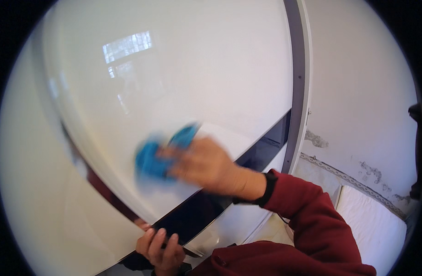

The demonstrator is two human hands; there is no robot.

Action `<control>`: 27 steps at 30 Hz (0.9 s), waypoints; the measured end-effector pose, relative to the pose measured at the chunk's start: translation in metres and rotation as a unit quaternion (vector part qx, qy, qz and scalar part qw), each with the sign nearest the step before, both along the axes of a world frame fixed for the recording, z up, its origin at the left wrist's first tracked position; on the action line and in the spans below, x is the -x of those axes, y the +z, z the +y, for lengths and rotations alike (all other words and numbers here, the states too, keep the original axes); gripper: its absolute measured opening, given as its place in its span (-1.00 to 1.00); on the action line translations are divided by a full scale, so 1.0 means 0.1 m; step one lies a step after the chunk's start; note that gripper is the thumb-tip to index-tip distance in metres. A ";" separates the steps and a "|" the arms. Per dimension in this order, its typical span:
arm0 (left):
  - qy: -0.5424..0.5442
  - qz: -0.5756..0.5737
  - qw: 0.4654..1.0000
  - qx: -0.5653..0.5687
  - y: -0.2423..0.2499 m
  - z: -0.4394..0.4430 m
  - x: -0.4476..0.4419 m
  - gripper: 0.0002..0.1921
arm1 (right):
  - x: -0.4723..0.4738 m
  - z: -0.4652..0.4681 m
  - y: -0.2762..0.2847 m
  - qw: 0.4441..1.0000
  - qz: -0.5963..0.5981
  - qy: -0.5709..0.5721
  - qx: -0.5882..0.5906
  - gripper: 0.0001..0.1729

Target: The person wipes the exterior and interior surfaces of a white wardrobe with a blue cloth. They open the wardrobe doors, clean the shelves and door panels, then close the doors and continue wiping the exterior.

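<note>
A blue cloth (150,162) is bunched under the fingers of my right hand (207,167), pressed against a glossy white door panel (211,79). Both cloth and hand are blurred by motion. Lower down, my left hand (161,246) has its fingers curled at the side edge of the door, beside the end of a dark glossy band (193,214). The left thumb is not clearly visible. That band crosses the door diagonally in view, just below the right hand.
Another pale glossy panel (52,207) lies to the left. A grey-and-white frame (297,79) borders the door on the right. Beyond it stands a white wall (355,79) with peeling patches and a patterned border strip. A white padded item (373,224) is at lower right.
</note>
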State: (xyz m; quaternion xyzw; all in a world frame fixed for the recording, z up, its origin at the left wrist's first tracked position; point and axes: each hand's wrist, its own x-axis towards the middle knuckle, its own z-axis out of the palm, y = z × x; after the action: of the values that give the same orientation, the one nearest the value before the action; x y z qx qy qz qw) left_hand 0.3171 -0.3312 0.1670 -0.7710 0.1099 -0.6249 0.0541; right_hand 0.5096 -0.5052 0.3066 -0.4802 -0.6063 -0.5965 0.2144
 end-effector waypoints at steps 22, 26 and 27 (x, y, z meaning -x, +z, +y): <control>0.180 0.056 0.982 -0.030 0.11 -0.77 -1.29 -0.70 | -2.58 -2.07 -1.45 0.860 0.363 -0.184 -0.309 -0.64; 0.171 0.085 0.980 -0.054 0.06 -0.98 -1.58 -0.69 | -2.22 -1.79 -1.50 0.884 0.351 -0.142 -0.273 -0.61; 0.162 0.094 0.981 -0.052 0.02 -1.03 -1.63 -0.69 | -2.02 -1.65 -1.57 0.925 0.289 -0.126 -0.214 -0.65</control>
State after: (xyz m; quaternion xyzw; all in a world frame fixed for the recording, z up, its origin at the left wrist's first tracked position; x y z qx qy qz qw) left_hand 0.4803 -0.4341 0.1694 -0.8303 0.0203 -0.5257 0.1839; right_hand 0.7119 -0.6702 0.1496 -0.6469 -0.3105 -0.5697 0.4008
